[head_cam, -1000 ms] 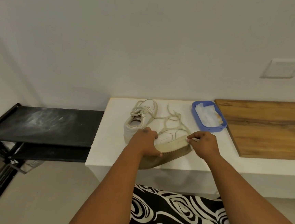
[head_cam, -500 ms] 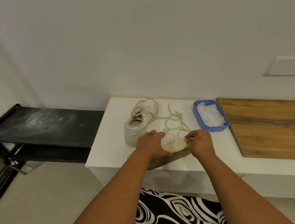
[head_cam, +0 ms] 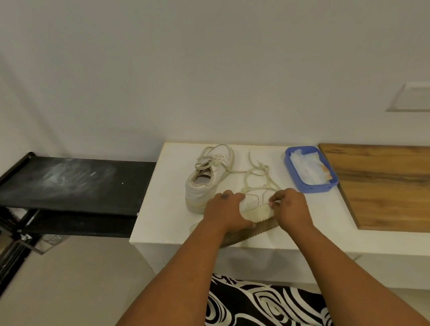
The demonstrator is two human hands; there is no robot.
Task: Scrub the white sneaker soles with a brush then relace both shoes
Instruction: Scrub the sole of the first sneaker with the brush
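A white sneaker (head_cam: 257,205) lies tipped on its side near the front of the white bench (head_cam: 168,210), its ridged sole facing me. My left hand (head_cam: 226,210) grips its heel end. My right hand (head_cam: 291,208) is curled round a small whitish object at its fingertips, pressed against the sole's edge; I cannot make out what it is. The sneaker's loose laces (head_cam: 258,174) trail toward the wall. A second white sneaker (head_cam: 207,175) stands upright just to the left, laced.
A blue tray (head_cam: 310,188) holding white cloths sits behind my right hand. A wooden board (head_cam: 393,189) covers the bench to the right. A black dusty shelf (head_cam: 64,181) adjoins the bench on the left. Patterned black-and-white fabric (head_cam: 268,315) lies below my arms.
My right hand has slid left along the sole edge toward my left hand. The left hand shifted slightly right on the tipped sneaker.
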